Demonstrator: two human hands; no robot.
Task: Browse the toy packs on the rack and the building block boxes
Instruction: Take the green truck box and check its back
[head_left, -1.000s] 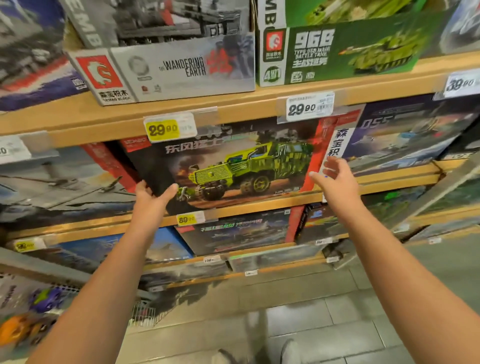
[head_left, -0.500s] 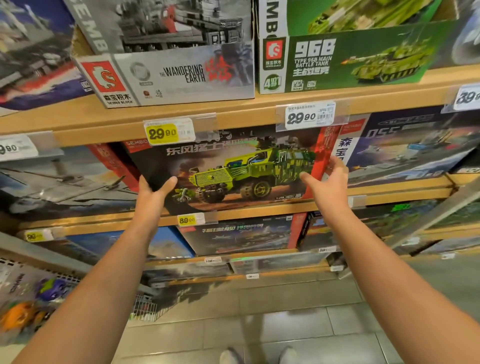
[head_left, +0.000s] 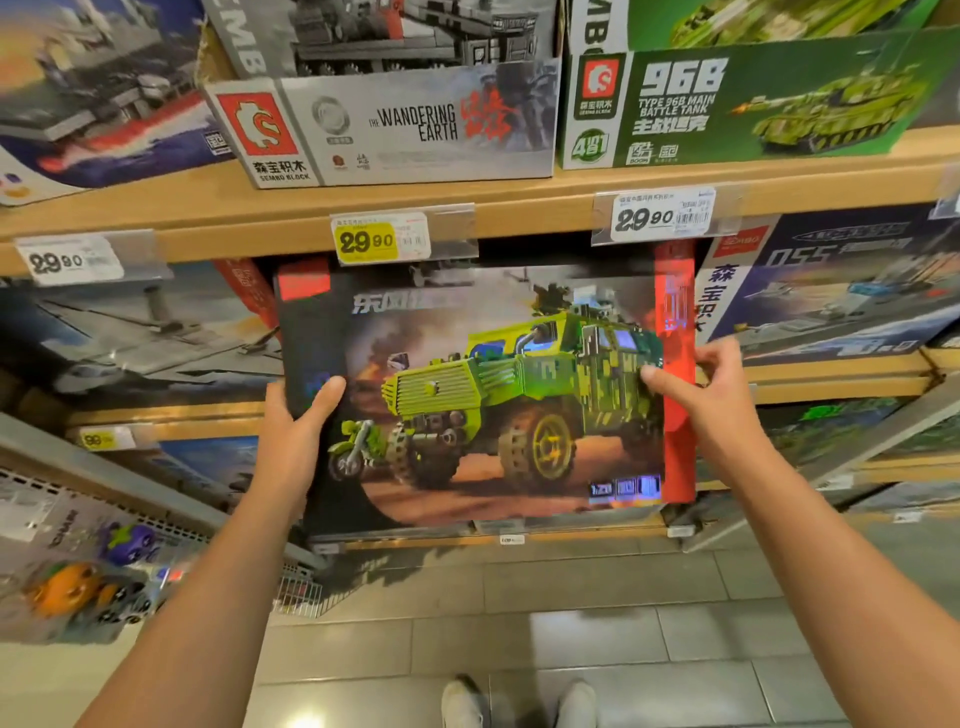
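Observation:
A large building block box (head_left: 483, 395) with a green armoured truck on a dark front and a red right edge is out of the second shelf, held up facing me. My left hand (head_left: 293, 431) grips its left edge, thumb on the front. My right hand (head_left: 701, 389) grips the red right edge, thumb on the picture, fingers curled behind. Toy packs (head_left: 88, 582) with an orange and a purple figure hang on the wire rack at the lower left.
Wooden shelves (head_left: 519, 208) carry more boxes: a grey Wandering Earth box (head_left: 395, 124), a green 96B tank box (head_left: 727, 104), a blue 055 ship box (head_left: 831, 291). Price tags (head_left: 382, 240) sit on the shelf edges. Tiled floor and my shoes (head_left: 462, 701) lie below.
Both hands closed on the truck box's side edges and pulled it out of the shelf toward me. It now appears much larger and nearer.

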